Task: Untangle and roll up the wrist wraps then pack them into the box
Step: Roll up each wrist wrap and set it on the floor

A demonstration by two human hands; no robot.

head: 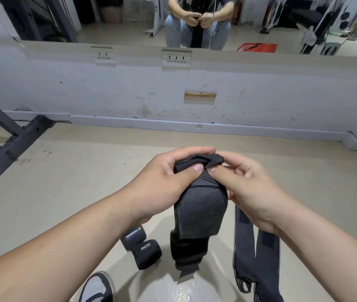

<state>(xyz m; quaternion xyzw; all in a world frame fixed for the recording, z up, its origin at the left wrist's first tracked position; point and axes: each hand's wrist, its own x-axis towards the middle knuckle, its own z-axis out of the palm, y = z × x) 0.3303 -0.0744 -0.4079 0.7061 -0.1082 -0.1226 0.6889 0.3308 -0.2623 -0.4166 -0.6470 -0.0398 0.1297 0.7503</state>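
Observation:
A black wrist wrap (pixel 199 211) hangs in front of me, its Velcro patch facing me and its lower end trailing toward the floor. My left hand (pixel 162 182) grips the wrap's top end, thumb on the front. My right hand (pixel 242 184) pinches the small loop at the same top edge between thumb and forefinger. Two rolled black wraps (pixel 140 247) with white lettering lie on the floor below my left forearm. Another long dark wrap (pixel 253 253) lies unrolled on the floor under my right wrist. No box is in view.
My shoe (pixel 97 288) shows at the bottom. A dark metal rack frame (pixel 9 140) sits on the floor at the left. Ahead is a white wall with sockets (pixel 175 58) and a mirror above it reflecting a seated person (pixel 197 20).

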